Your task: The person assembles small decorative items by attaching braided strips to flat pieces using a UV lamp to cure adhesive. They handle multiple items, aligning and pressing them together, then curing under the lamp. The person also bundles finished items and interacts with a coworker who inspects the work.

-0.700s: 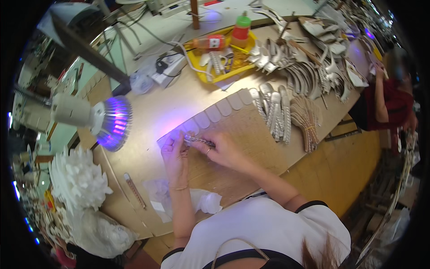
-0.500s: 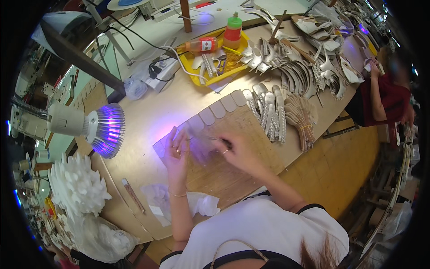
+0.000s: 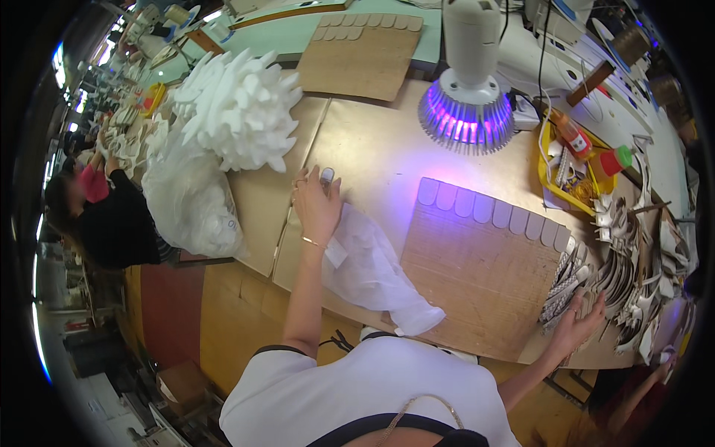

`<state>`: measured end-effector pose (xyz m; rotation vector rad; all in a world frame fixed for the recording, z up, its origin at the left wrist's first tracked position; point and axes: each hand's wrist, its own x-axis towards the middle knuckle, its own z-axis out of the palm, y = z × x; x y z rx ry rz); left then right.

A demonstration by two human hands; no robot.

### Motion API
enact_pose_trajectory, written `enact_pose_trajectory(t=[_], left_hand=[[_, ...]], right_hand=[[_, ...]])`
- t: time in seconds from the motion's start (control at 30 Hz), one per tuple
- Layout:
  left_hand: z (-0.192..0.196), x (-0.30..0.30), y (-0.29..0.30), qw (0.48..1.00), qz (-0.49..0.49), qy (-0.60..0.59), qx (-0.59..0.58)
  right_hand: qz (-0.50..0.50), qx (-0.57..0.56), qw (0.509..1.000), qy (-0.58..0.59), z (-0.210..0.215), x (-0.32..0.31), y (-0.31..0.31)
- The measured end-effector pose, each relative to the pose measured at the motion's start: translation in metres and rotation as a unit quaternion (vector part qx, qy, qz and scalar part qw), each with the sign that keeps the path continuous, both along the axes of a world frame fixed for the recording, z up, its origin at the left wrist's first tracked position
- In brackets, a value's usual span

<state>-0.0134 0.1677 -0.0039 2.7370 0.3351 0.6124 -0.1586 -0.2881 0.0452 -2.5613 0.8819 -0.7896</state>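
Note:
My left hand [image 3: 317, 207] is on the table left of the lamp, its fingers closed around a narrow strap with a pale rounded tip [image 3: 328, 174]. The rest of that strap is under the hand. Far to the right, my right hand [image 3: 575, 326] has thumb and fingers on either side of a bundle of thin brown strips [image 3: 589, 299]. Silver braided straps [image 3: 564, 286] lie just beside it. Between the hands rests a brown board [image 3: 477, 276], with a row of grey rounded tabs [image 3: 482, 209] along its far edge.
A lamp [image 3: 468, 112] casts violet light over the table. Crumpled thin plastic [image 3: 376, 268] lies by my left wrist. White foam pieces [image 3: 242, 112] and a plastic bag [image 3: 194, 197] stand left. A yellow tray [image 3: 547, 160] with bottles is far right. Co-workers sit at both sides.
The view has swung left. My hands, together over the board before, have parted: the left went to the strap on the table, the right to the brown strips.

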Motion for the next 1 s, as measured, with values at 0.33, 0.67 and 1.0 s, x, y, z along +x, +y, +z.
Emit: enact_pose_trajectory(t=[0.33,0.67,1.0], left_hand=[[0.006,0.002,0.012,0.990,0.020,0.089,-0.103],[0.091,-0.024,-0.104,0.777,-0.375,0.087,-0.498],[0.063,-0.028,-0.150,0.636,-0.427,0.257,-0.589]], right_hand=[[0.282,0.116,0.952,0.024,0.025,0.053,0.109],[0.442,0.592,0.674,0.020,0.026,0.068,0.164],[0.385,0.852,0.355,0.009,-0.008,0.047,0.127]])
